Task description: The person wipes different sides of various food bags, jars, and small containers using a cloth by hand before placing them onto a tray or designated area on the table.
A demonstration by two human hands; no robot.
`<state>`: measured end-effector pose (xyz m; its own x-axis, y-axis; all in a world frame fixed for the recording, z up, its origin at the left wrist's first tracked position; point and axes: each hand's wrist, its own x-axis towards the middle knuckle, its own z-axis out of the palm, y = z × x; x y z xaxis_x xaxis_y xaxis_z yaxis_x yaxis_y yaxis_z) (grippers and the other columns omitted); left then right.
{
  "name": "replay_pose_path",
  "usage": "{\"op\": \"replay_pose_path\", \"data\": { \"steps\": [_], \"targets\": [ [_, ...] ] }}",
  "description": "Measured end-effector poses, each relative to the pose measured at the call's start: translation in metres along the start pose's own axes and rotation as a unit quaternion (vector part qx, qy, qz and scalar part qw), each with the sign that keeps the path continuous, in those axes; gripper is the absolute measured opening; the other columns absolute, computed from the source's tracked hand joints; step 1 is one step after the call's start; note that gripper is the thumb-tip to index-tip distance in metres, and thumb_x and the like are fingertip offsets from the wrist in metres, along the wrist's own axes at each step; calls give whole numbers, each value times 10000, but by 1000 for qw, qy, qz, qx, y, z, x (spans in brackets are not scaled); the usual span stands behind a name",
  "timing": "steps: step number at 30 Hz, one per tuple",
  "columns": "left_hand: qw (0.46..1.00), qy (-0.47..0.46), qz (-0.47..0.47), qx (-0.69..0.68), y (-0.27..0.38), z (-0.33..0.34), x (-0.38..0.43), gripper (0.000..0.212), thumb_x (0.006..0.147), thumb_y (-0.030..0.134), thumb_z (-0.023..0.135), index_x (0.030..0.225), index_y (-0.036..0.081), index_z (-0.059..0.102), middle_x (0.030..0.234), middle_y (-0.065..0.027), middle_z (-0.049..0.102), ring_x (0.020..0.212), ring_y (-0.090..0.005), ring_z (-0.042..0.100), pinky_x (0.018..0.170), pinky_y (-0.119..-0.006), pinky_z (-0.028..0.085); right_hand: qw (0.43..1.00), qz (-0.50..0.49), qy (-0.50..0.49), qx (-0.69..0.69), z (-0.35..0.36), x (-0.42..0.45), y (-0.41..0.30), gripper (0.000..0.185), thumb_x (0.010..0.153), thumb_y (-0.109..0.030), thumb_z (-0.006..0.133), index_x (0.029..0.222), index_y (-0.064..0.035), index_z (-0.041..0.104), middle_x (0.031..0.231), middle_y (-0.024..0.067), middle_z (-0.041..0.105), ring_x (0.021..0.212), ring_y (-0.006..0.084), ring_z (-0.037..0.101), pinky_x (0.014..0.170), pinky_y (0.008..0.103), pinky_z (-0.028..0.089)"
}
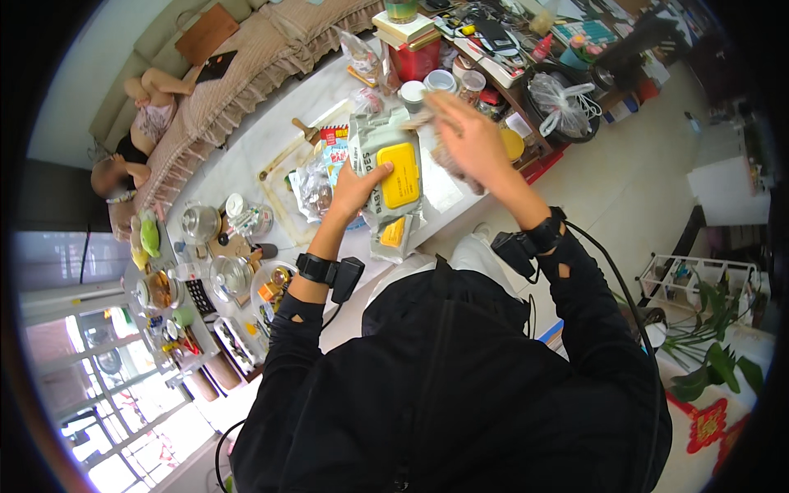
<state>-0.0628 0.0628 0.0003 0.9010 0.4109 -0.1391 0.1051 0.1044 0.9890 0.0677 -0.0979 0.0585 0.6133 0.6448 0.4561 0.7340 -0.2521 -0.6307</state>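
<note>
My left hand (pixel 360 185) grips the left side of a grey pack of baby wipes (pixel 382 132), its thumb on the yellow plastic lid (pixel 399 175). A second, smaller wipes pack (pixel 392 234) with a yellow lid lies just below it at the table's near edge. My right hand (pixel 465 132) is to the right of the pack, blurred, with a brownish cloth (pixel 453 161) at its fingers and under the palm. Left of the wipes are a blue and red printed packet (pixel 335 148) and a clear plastic bag (pixel 314 191) with dark contents.
Jars (pixel 440 81) and a red box (pixel 416 61) stand beyond my right hand. Glass pots (pixel 200 222) and a tray of small items (pixel 271 286) crowd the marble table's (pixel 246 175) left side. A person (pixel 138 135) reclines on the sofa (pixel 246 74). A cluttered desk (pixel 530 37) stands at the upper right.
</note>
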Motion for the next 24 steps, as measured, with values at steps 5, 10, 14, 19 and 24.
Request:
{"op": "replay_pose_path", "data": {
  "steps": [5,10,14,19,24],
  "targets": [
    [996,1,17,92,4,20,12,388,681,170,655,990,-7,501,878,-65,580,766,-126,542,693,-253,436,996,32,-58,-61,34,-40,-12,396,766,-141,487,1161,-123,464,1220,84,430,879,270,555,722,357,457],
    [1000,-7,4,25,-9,19,17,339,710,149,607,995,0,499,884,-63,575,763,-127,542,688,-250,438,991,16,-131,-36,23,-41,7,411,754,-143,492,1164,-124,466,1226,101,422,902,274,552,742,348,462],
    [999,-16,-21,-41,3,34,18,376,759,219,595,1027,-18,481,885,-74,572,756,-124,542,679,-249,436,999,25,41,-23,0,-15,19,376,765,-118,485,1140,-109,484,1172,95,476,959,272,527,773,333,449],
    [994,58,-34,-89,0,35,30,399,788,269,570,1050,-18,479,926,-74,559,785,-127,533,688,-249,431,988,-59,-57,-134,18,-51,1,474,717,-116,536,1181,-149,443,1237,50,417,835,223,569,677,307,475],
    [987,51,-35,-147,14,28,26,414,798,267,555,1083,-16,454,953,-79,553,806,-133,540,705,-252,437,980,-78,-173,-65,-2,-56,7,451,714,-84,526,1158,-136,474,1223,61,434,911,240,553,739,302,469]
  ]
}}
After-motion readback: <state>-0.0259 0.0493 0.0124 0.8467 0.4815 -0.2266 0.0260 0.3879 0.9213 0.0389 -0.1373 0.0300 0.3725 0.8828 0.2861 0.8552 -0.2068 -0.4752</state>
